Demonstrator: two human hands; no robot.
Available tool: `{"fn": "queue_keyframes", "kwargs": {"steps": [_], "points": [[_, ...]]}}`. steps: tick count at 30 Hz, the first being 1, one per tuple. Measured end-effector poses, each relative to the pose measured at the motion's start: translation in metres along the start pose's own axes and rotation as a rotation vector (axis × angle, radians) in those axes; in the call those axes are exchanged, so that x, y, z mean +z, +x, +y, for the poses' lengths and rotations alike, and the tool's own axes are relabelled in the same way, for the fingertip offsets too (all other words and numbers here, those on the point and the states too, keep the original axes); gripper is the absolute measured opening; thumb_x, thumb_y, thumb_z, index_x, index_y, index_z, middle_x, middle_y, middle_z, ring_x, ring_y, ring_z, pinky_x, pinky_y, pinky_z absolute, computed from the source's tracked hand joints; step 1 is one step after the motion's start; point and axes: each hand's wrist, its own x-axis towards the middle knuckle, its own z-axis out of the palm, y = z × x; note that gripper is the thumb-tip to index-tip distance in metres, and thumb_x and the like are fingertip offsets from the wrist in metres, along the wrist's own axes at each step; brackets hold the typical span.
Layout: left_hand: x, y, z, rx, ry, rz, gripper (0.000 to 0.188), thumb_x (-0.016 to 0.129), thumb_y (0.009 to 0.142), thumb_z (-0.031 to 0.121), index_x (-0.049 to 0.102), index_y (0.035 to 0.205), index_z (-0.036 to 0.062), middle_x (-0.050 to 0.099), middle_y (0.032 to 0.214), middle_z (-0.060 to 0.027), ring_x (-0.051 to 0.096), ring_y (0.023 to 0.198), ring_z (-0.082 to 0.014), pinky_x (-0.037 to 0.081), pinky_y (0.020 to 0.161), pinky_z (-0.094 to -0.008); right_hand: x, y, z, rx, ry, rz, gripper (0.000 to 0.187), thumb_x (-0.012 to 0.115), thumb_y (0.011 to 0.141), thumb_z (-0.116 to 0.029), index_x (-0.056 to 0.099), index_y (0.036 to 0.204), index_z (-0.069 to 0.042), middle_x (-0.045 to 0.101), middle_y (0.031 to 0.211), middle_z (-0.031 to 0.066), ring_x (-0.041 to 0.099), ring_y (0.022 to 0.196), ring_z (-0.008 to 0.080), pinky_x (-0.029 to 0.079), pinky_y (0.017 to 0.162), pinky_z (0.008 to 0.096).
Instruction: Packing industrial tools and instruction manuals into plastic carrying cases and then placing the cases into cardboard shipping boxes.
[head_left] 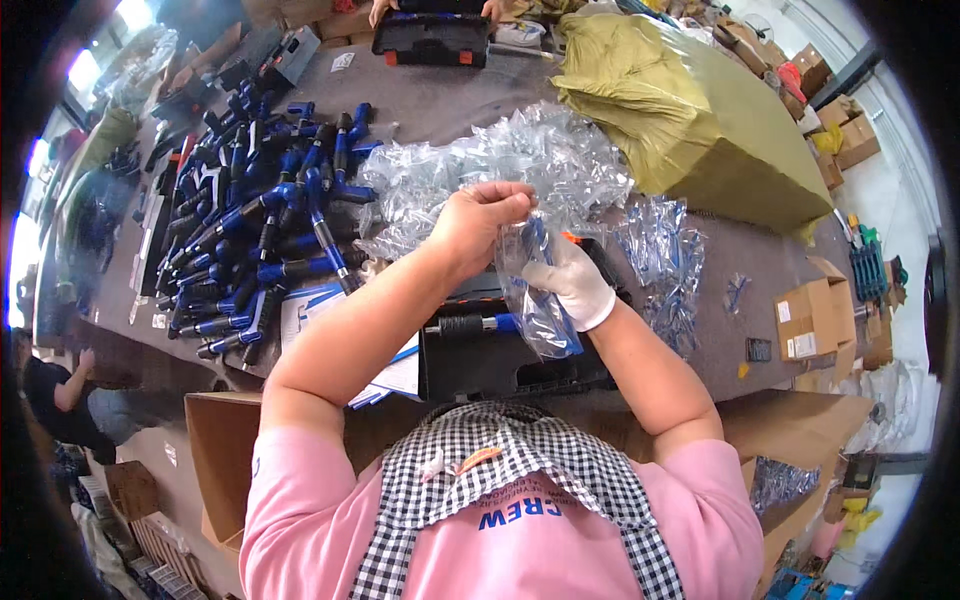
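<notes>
Fingers (505,205) of bare left hand (480,215) pinching clear bag (535,300) top, gloved right hand (570,280) gripping its middle, both arms bent above tabletop (450,100)

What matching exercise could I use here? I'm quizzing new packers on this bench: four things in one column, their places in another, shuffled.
Things:
1. left hand
2. right hand
3. pile of blue-handled tools
4. olive-green sack

Places:
A. far right of the table
B. gloved, under the clear bag
C. left part of the table
D. bare, pinching the bag's top

Pairs: 1-D, 2-B, 3-C, 4-A
</notes>
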Motion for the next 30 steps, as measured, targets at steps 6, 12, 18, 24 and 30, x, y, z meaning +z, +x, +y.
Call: {"fn": "queue_keyframes", "kwargs": {"steps": [6, 12, 18, 24, 30], "points": [[0.006, -0.018, -0.022, 0.187, 0.343, 0.137, 0.036, 0.052, 0.100, 0.025, 0.058, 0.125, 0.0004, 0.063, 0.113, -0.0070, 0.057, 0.098, -0.0134, 0.048, 0.083, -0.0312, 0.020, -0.003, 0.016, -0.180, 0.334, 0.150, 0.035, 0.062, 0.094, -0.010, 0.050, 0.126, -0.008, 0.062, 0.105, 0.0041, 0.062, 0.092, 0.0150, 0.053, 0.079, 0.0323], [0.024, -0.087, -0.039, -0.186, 0.548, -0.063, 0.067, 0.066, 0.087, 0.047, 0.042, 0.133, 0.0040, 0.059, 0.113, -0.0091, 0.059, 0.091, -0.0177, 0.049, 0.075, -0.0339, -0.011, -0.015, 0.020, -0.406, 0.221, 0.566, 0.031, 0.059, 0.095, -0.009, 0.049, 0.124, -0.004, 0.060, 0.108, 0.0076, 0.062, 0.088, 0.0180, 0.055, 0.077, 0.0342], [0.068, -0.115, -0.078, 0.459, 0.991, -0.175, 0.065, 0.086, 0.070, 0.015, 0.056, 0.126, 0.0015, 0.058, 0.121, -0.0086, 0.061, 0.096, -0.0163, 0.053, 0.083, -0.0300, -0.043, -0.055, 0.020, -0.162, 0.391, 0.676, 0.023, 0.057, 0.098, -0.023, 0.057, 0.112, -0.005, 0.064, 0.088, 0.0087, 0.065, 0.068, 0.0189, 0.056, 0.058, 0.0371], [0.093, -0.117, -0.110, 0.746, 1.130, -0.016, 0.039, 0.077, 0.075, 0.007, 0.063, 0.111, 0.0001, 0.064, 0.097, -0.0122, 0.066, 0.082, -0.0218, 0.054, 0.073, -0.0314, -0.033, -0.097, 0.025, -0.336, 0.368, 0.521, 0.020, 0.058, 0.095, -0.014, 0.051, 0.112, -0.007, 0.060, 0.085, 0.0051, 0.062, 0.070, 0.0165, 0.053, 0.060, 0.0313], [0.109, -0.125, -0.134, 0.929, 1.137, 0.094, 0.013, 0.071, 0.074, -0.007, 0.065, 0.083, 0.0005, 0.066, 0.079, -0.0105, 0.066, 0.070, -0.0220, 0.052, 0.064, -0.0295, -0.011, -0.126, 0.065, -0.213, 0.509, 0.616, 0.023, 0.060, 0.096, -0.016, 0.055, 0.117, -0.007, 0.061, 0.096, 0.0009, 0.059, 0.083, 0.0104, 0.049, 0.072, 0.0264]]}}
